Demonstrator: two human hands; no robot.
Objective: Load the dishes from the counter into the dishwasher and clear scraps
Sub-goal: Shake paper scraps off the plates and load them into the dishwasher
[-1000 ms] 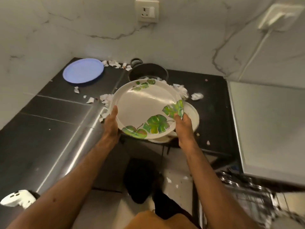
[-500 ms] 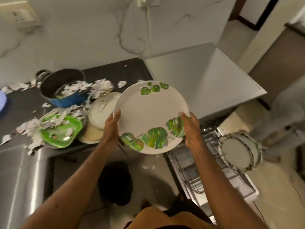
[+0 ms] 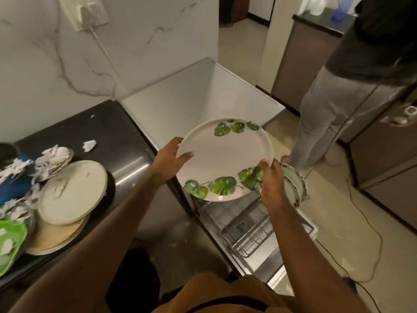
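Marble-patterned wall panels back a black bench [image 3: 106, 127] that adjoins an open dishwasher [image 3: 198, 102], its lower rack [image 3: 243, 224] pulled out.

Leaf-print plate [image 3: 223, 159]: held in the air above the rack, tilted, face toward the camera.

Left hand [image 3: 169, 159]: grips the plate's left rim, thumb laid on the face.

Right hand [image 3: 270, 179]: curled round the lower right rim.

One patterned-edge plate [image 3: 296, 184] stands upright in the rack, just behind the right hand.

Stacked pale plates [image 3: 72, 190], a green dish [image 3: 11, 240] and torn paper scraps [image 3: 89, 145] lie on the bench.
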